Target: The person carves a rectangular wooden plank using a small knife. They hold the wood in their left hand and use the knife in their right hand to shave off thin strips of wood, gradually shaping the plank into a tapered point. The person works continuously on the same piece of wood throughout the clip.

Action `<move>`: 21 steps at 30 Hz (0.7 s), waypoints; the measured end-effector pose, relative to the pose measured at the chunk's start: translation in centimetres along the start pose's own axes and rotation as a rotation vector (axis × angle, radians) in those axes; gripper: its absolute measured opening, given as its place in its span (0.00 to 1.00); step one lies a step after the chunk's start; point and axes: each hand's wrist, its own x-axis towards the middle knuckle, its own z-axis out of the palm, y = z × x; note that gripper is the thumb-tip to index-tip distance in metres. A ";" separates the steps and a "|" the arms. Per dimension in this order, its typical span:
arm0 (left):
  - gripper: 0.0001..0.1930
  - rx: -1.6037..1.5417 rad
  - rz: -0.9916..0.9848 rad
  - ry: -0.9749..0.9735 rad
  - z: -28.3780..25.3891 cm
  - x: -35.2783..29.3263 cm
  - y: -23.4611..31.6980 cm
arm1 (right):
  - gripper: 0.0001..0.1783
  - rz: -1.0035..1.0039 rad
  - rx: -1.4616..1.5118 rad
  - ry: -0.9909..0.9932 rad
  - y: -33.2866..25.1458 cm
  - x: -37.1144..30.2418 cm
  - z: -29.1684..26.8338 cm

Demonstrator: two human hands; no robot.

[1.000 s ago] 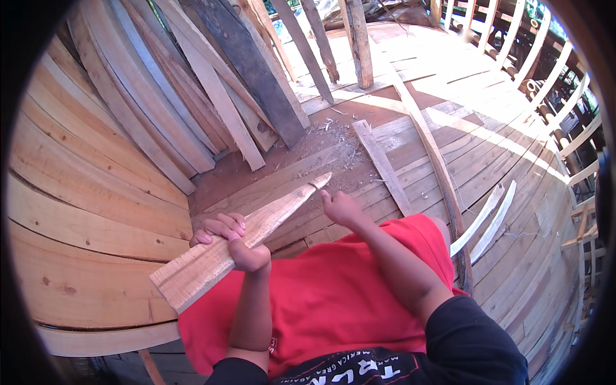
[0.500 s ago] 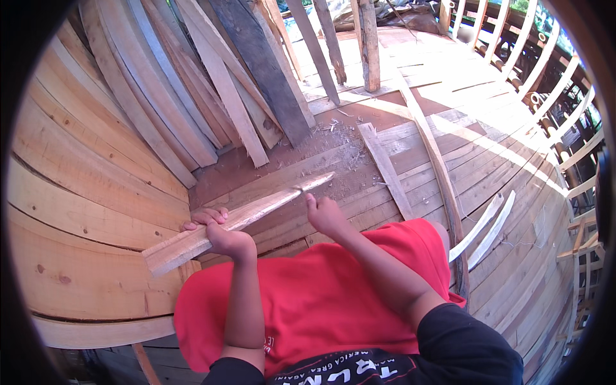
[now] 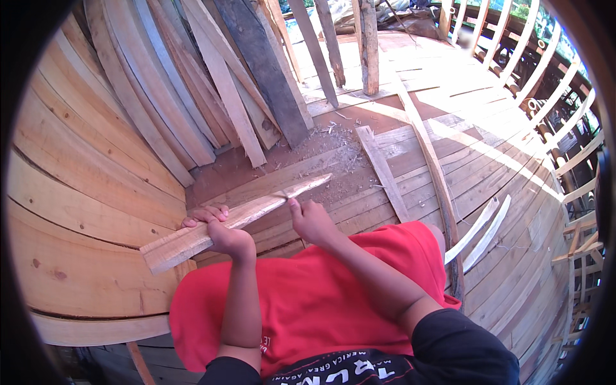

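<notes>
Wood (image 3: pixel 247 212): one pale, tapered piece, held aslant on the far side of the red cloth (image 3: pixel 314 289); broad end set near left, point set far right. Left hand (image 3: pixel 230 239): grip closed around the broad half, fingers laid over the far edge. Right hand (image 3: pixel 312 222): closed into a fist beside the tapered half; a small dark tool (image 3: pixel 286 194), mostly hidden, is gripped and set against the wood. Floor (image 3: pixel 513 276): shavings (image 3: pixel 347 154) are scattered at far centre; to their right are laid a short board (image 3: pixel 384 174), a long beam (image 3: pixel 428 154) and two pale curved strips (image 3: pixel 475 229). Left: a plank wall (image 3: pixel 77 240) is seen.
</notes>
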 end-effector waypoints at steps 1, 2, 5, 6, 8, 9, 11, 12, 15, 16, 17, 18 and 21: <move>0.18 -0.005 -0.004 -0.008 -0.2 -0.2 0.0 | 0.38 -0.044 0.035 -0.031 -1.9 -1.0 -0.3; 0.17 0.004 -0.009 -0.018 -0.3 -0.3 0.0 | 0.38 -0.088 0.070 -0.063 -2.6 -1.5 -0.3; 0.18 0.014 -0.031 -0.041 0.2 -0.7 -0.1 | 0.38 0.109 0.022 0.142 5.0 2.0 0.7; 0.18 0.022 -0.022 -0.032 0.1 -0.4 -0.1 | 0.37 0.103 -0.022 0.143 6.9 2.7 0.6; 0.18 0.025 -0.029 -0.006 0.1 0.1 -0.4 | 0.35 0.087 -0.111 0.153 8.4 3.7 -0.4; 0.17 0.027 -0.046 0.012 0.1 0.2 -0.4 | 0.34 0.113 -0.100 0.157 8.0 3.7 -0.2; 0.17 0.031 -0.056 0.024 -0.1 0.4 -0.4 | 0.34 0.164 -0.082 0.157 6.2 2.9 1.0; 0.17 0.038 -0.046 0.023 -0.4 0.6 -0.4 | 0.34 0.089 -0.039 0.099 3.8 1.7 1.3; 0.16 0.021 -0.022 -0.025 -0.7 0.5 -0.3 | 0.35 -0.094 0.041 0.000 -0.4 -1.3 1.2; 0.15 0.010 -0.011 -0.048 -0.7 0.4 -0.3 | 0.35 -0.146 0.036 0.009 0.0 -1.2 1.3; 0.15 0.007 -0.033 -0.030 -0.5 0.1 -0.3 | 0.35 -0.193 0.032 0.022 0.5 -1.0 1.2; 0.15 -0.001 -0.057 -0.020 0.1 -0.1 -0.1 | 0.34 -0.058 0.039 0.137 3.0 0.4 1.0; 0.15 0.020 -0.076 0.035 0.1 0.0 -0.5 | 0.32 0.117 -0.235 0.123 7.5 3.4 -0.8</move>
